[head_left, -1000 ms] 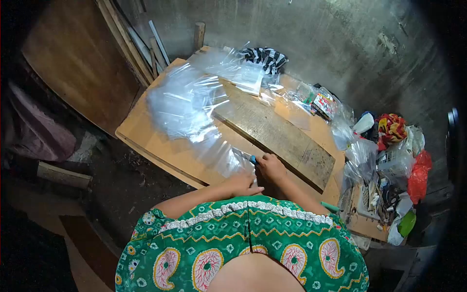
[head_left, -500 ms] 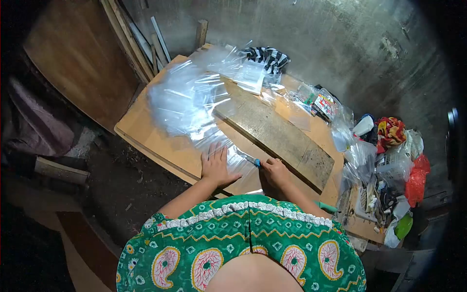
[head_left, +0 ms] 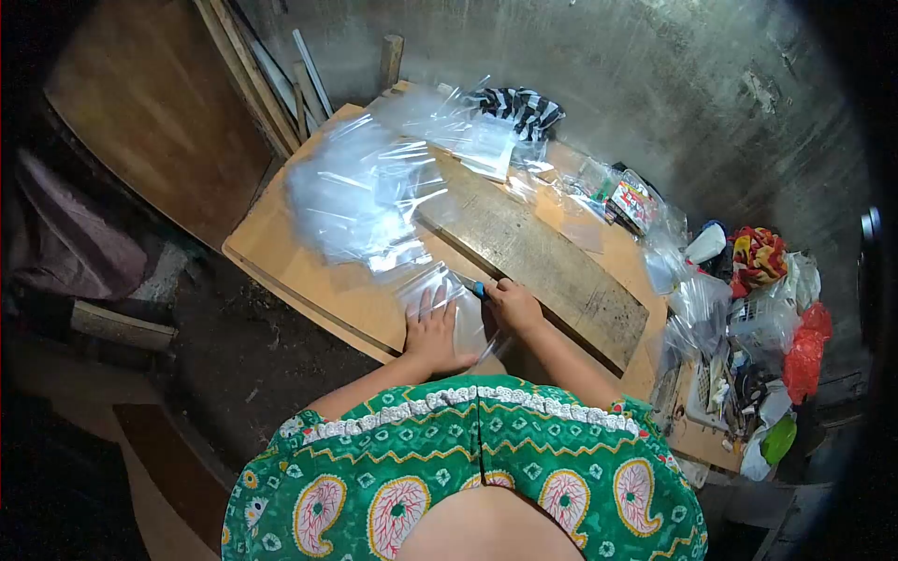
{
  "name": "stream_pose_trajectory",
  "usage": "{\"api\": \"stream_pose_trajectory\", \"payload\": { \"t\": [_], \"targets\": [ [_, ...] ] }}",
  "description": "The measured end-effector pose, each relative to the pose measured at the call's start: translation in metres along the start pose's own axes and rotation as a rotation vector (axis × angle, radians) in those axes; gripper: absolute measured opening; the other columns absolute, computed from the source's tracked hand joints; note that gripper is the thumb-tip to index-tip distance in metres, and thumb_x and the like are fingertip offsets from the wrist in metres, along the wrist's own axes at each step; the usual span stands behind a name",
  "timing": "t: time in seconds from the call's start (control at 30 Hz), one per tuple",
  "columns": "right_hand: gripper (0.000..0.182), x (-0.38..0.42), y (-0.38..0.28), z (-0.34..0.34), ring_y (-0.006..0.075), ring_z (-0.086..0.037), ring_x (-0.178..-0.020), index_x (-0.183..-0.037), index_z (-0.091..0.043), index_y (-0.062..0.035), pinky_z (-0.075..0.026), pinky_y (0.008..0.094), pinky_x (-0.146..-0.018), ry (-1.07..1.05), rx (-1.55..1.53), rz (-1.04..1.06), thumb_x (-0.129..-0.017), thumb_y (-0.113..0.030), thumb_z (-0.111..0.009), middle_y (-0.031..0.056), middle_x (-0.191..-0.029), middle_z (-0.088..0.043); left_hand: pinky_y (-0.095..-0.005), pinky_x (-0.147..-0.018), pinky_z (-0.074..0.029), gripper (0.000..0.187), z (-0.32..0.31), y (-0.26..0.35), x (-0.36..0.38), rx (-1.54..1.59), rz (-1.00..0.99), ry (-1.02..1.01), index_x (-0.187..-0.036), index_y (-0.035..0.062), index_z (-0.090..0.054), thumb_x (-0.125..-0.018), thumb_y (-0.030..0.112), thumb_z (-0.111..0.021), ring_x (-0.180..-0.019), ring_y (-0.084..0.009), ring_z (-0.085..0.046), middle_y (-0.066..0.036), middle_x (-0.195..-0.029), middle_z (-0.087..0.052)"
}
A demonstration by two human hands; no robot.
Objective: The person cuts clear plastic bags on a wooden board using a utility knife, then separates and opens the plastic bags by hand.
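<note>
My left hand [head_left: 432, 335] lies flat with fingers spread on a clear plastic sheet [head_left: 470, 323] near the front edge of the table. In my right hand [head_left: 514, 307] is a blue-handled utility knife [head_left: 480, 290], its thin blade pointing away to the left over the sheet's far edge. Just beyond the sheet, a large fanned pile of clear plastic pieces [head_left: 351, 201] covers the table's left part. A long worn wooden board [head_left: 538, 257] lies diagonally beyond my right hand.
The orange-brown tabletop [head_left: 271, 229] has a raised front edge. At the back lies a black-and-white cloth [head_left: 519, 109]. Crowding the right end are a red plastic bag [head_left: 806, 351], a white basket [head_left: 703, 397] and loose plastic. Planks [head_left: 245, 79] lean against the wall at the left.
The knife has moved away from me and to the left along the plastic. My left hand has shifted slightly right and nearer to me, and the sheet under it now lies apart from the pile.
</note>
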State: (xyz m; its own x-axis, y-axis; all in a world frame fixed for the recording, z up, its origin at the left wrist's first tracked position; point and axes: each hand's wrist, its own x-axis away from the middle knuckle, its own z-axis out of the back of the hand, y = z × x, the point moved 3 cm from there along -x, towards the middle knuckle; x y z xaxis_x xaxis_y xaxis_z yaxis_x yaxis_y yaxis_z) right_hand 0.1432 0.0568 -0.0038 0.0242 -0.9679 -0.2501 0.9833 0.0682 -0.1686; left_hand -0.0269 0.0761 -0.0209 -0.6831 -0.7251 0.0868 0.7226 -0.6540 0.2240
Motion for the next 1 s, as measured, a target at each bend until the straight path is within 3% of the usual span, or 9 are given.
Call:
{"api": "stream_pose_trajectory", "payload": {
  "t": [0.1, 0.27, 0.37, 0.43, 0.6, 0.83, 0.87, 0.97, 1.0],
  "targets": [
    [0.019, -0.008, -0.001, -0.003, 0.0308, -0.056, -0.070, -0.093, -0.058, -0.0127, -0.046, 0.0393, -0.060, -0.004, 0.002, -0.017, -0.074, -0.016, -0.058, 0.0100, -0.074, -0.052, -0.0587, -0.098, -0.011, 0.111, -0.003, 0.006, 0.007, -0.005, -0.124, -0.021, -0.135, -0.0005, -0.018, -0.059, 0.072, -0.053, -0.131, -0.0393, -0.003, -0.021, -0.142, -0.008],
    [0.017, -0.009, -0.006, 0.008, 0.0318, -0.056, -0.071, -0.092, -0.058, -0.0130, -0.047, 0.0402, -0.060, 0.028, -0.010, -0.001, -0.075, -0.016, -0.056, 0.0110, -0.076, -0.053, -0.0513, -0.098, -0.022, 0.086, 0.012, 0.011, 0.008, 0.016, -0.200, 0.065, -0.126, 0.0011, -0.038, -0.068, 0.062, -0.053, -0.124, -0.0371, -0.026, -0.022, -0.135, -0.028],
    [0.019, -0.004, -0.008, 0.010, 0.0304, -0.055, -0.077, -0.095, -0.057, -0.0110, -0.048, 0.0400, -0.063, -0.110, 0.027, -0.050, -0.078, -0.016, -0.050, 0.0110, -0.080, -0.052, -0.0477, -0.095, -0.027, 0.065, 0.017, 0.002, -0.010, 0.314, -0.145, -0.265, -0.116, 0.0030, -0.048, -0.072, 0.051, -0.055, -0.118, -0.0340, -0.035, -0.020, -0.128, -0.038],
    [0.018, 0.000, -0.007, 0.009, 0.0297, -0.055, -0.078, -0.094, -0.057, -0.0111, -0.048, 0.0396, -0.063, -0.095, -0.005, -0.021, -0.078, -0.015, -0.050, 0.0106, -0.080, -0.052, -0.0467, -0.093, -0.028, 0.057, 0.017, -0.011, -0.019, 0.195, -0.107, 0.243, -0.114, 0.0040, -0.048, -0.073, 0.043, -0.057, -0.117, -0.0315, -0.036, -0.017, -0.127, -0.039],
    [0.017, -0.001, -0.013, 0.017, 0.0297, -0.055, -0.078, -0.092, -0.057, -0.0104, -0.048, 0.0399, -0.063, -0.085, -0.016, -0.032, -0.077, -0.014, -0.050, 0.0108, -0.079, -0.052, -0.0535, -0.102, -0.010, 0.095, 0.024, -0.009, -0.007, -0.023, 0.067, 0.016, -0.136, 0.0048, -0.020, -0.068, 0.063, -0.052, -0.132, -0.0343, -0.007, -0.017, -0.143, -0.011],
    [0.017, -0.031, -0.010, -0.001, 0.0339, -0.056, -0.077, -0.090, -0.056, -0.0074, -0.048, 0.0427, -0.065, -0.103, -0.086, -0.086, -0.076, -0.016, -0.052, 0.0143, -0.083, -0.055, -0.0551, -0.101, -0.010, 0.082, -0.007, -0.001, 0.013, 0.042, -0.117, 0.042, -0.135, 0.0081, -0.024, -0.072, 0.049, -0.056, -0.131, -0.0358, -0.006, -0.017, -0.142, -0.011],
    [0.018, -0.032, -0.016, 0.007, 0.0342, -0.057, -0.079, -0.092, -0.054, -0.0065, -0.048, 0.0437, -0.065, -0.129, -0.079, -0.127, -0.076, -0.014, -0.051, 0.0158, -0.086, -0.055, -0.0499, -0.097, -0.026, 0.056, 0.001, 0.001, 0.021, 0.027, -0.236, 0.237, -0.122, 0.0067, -0.043, -0.073, 0.028, -0.059, -0.124, -0.0341, -0.028, -0.019, -0.132, -0.034],
    [0.023, -0.021, -0.019, 0.025, 0.0352, -0.056, -0.079, -0.099, -0.052, -0.0073, -0.047, 0.0463, -0.065, -0.015, -0.201, -0.128, -0.077, -0.013, -0.050, 0.0192, -0.088, -0.052, -0.0419, -0.083, -0.042, 0.025, -0.007, -0.032, 0.015, 0.453, -0.429, 0.268, -0.096, 0.0067, -0.056, -0.071, 0.011, -0.057, -0.100, -0.0322, -0.052, -0.015, -0.105, -0.056],
    [0.025, -0.020, -0.015, 0.035, 0.0369, -0.055, -0.079, -0.102, -0.051, -0.0083, -0.046, 0.0459, -0.066, -0.006, -0.244, -0.165, -0.078, -0.013, -0.050, 0.0200, -0.088, -0.051, -0.0402, -0.077, -0.044, 0.016, 0.019, -0.039, 0.011, 0.444, -0.427, 0.471, -0.086, 0.0063, -0.056, -0.070, 0.007, -0.054, -0.089, -0.0321, -0.055, -0.014, -0.095, -0.058]
  ]
}}
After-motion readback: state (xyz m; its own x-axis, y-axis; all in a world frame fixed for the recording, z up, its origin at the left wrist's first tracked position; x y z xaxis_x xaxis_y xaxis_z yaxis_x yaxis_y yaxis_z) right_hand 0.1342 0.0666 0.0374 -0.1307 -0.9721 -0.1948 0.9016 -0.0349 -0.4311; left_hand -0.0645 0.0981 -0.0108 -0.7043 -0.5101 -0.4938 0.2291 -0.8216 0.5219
